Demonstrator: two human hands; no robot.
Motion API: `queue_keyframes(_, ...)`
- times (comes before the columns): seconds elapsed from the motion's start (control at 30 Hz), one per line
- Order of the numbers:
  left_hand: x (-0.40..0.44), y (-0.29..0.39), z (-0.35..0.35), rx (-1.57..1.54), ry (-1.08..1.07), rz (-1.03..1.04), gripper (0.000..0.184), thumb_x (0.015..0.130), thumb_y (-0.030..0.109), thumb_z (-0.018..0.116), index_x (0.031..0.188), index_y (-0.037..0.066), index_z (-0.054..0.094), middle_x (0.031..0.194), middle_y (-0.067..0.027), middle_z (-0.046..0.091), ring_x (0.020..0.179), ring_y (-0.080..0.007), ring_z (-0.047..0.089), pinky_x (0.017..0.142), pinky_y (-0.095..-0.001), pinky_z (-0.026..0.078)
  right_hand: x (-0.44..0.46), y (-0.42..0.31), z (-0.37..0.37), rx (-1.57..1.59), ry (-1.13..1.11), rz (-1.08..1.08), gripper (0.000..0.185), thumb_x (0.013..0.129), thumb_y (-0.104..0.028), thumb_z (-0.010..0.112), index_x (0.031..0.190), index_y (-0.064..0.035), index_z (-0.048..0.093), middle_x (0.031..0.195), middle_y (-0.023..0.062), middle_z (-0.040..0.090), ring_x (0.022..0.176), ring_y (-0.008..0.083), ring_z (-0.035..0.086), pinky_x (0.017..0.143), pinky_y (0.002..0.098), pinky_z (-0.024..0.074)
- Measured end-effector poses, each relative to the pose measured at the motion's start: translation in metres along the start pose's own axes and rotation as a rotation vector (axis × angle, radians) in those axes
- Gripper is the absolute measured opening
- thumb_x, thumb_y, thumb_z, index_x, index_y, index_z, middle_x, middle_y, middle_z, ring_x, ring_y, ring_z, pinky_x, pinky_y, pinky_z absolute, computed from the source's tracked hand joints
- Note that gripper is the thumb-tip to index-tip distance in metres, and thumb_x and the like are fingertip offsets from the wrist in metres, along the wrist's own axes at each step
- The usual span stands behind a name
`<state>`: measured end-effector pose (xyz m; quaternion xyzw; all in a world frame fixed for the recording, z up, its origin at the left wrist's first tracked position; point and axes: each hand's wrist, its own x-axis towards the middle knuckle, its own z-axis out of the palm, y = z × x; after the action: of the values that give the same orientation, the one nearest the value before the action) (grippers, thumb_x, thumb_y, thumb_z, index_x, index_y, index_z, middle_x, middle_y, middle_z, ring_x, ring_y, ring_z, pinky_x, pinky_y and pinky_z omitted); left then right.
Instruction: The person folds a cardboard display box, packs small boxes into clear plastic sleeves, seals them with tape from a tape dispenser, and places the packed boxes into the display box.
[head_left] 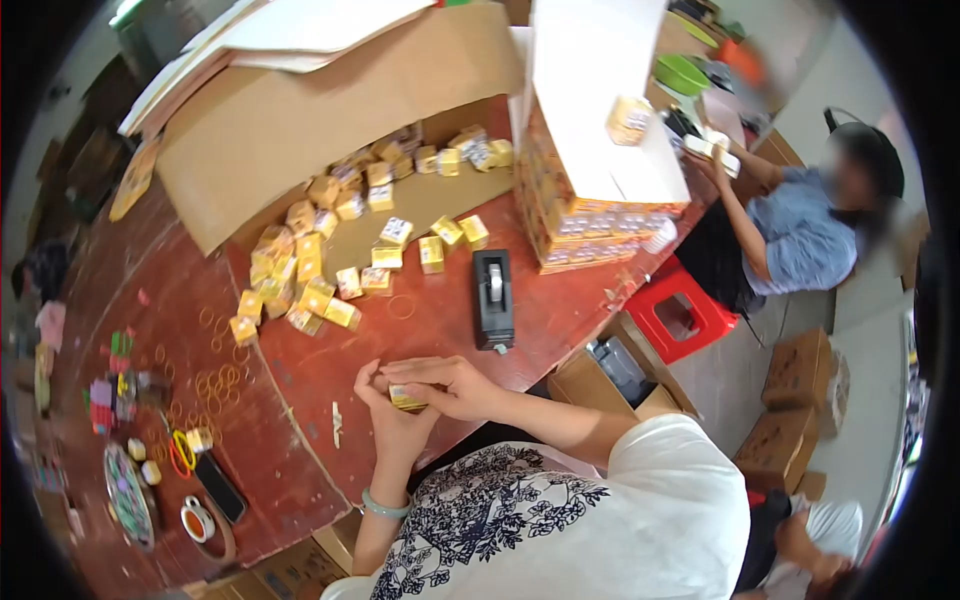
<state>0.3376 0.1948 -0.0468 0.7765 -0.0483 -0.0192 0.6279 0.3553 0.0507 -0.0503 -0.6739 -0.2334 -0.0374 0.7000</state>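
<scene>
L fingers: curled round small yellow box (405,398), gripping it from the L side; L hand (392,408) palm turned in.
R fingers: bent over the same box, closed on it; R hand (452,388) partly hides it.
Held box: btwn both hands, off the tabletop, over nr edge of red table (300,390).
Wrist: pale green bangle (385,507) on L arm, just below the L hand.
Scrap: white strips (337,425), just L of the fingers, flat on table.
Band: single rubber band (401,307), straight beyond the fingers.
Tape: blk tape dispenser (493,300) w/ roll, beyond & R of fingers.
Loose boxes: yellow box pile (310,258), beyond fingers, spilling from open cardboard carton (340,110) onto table.
Stack: orange-patterned stack (590,235), far R of fingers, white board & one box on top.
Far L: rubber band cluster (215,388); nearer the body, dark phone (220,487) & white-rimmed cup (197,520).
Far R, past stack: red stool (680,315); co-worker in blue top (800,230), seated, white item (713,152) in hands.
</scene>
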Motion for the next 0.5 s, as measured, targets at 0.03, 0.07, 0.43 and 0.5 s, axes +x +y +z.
queue_keyframes(0.03,0.0,0.001,0.004,0.003,-0.027,0.012,0.092,0.07,0.007,0.082,0.141,0.004,0.024,0.12,-0.02,0.052,0.104,-0.0273,0.06,0.086,-0.0337,0.051,-0.005,-0.001,-0.003,-0.009,0.028,-0.007,0.022,0.089,0.002,0.063,0.111,0.0022,0.069,0.12,0.0136,0.069,0.11,0.0247,0.065,0.093,0.03,0.0515)
queue_keyframes(0.07,0.0,0.002,0.008,-0.007,-0.043,0.021,0.086,0.072,0.006,0.08,0.139,0.004,0.027,0.12,-0.0193,0.052,0.103,-0.0272,0.061,0.087,-0.0334,0.05,-0.011,0.0,-0.006,0.018,0.078,-0.002,0.019,0.089,0.002,0.063,0.108,0.0021,0.069,0.12,0.014,0.068,0.11,0.0254,0.064,0.094,0.0308,0.0511)
queue_keyframes(0.43,0.032,-0.004,0.053,0.598,-0.399,0.673,0.023,0.087,0.018,0.069,0.102,0.008,0.055,0.138,-0.0167,0.051,0.087,-0.0257,0.062,0.073,-0.0319,0.054,-0.065,0.056,-0.088,-0.504,0.864,0.121,0.015,0.09,-0.012,0.067,0.1,-0.0034,0.059,0.119,0.0173,0.057,0.118,0.0326,0.054,0.098,0.0394,0.0437)
queue_keyframes(0.5,0.041,-0.003,0.065,0.961,-0.449,0.807,0.016,0.089,0.023,0.067,0.091,0.009,0.058,0.145,-0.0165,0.048,0.08,-0.0255,0.062,0.065,-0.0317,0.055,-0.07,0.072,-0.094,-0.5,0.765,0.268,0.019,0.09,-0.016,0.068,0.101,-0.0047,0.058,0.12,0.0197,0.055,0.121,0.0356,0.05,0.098,0.0422,0.043)
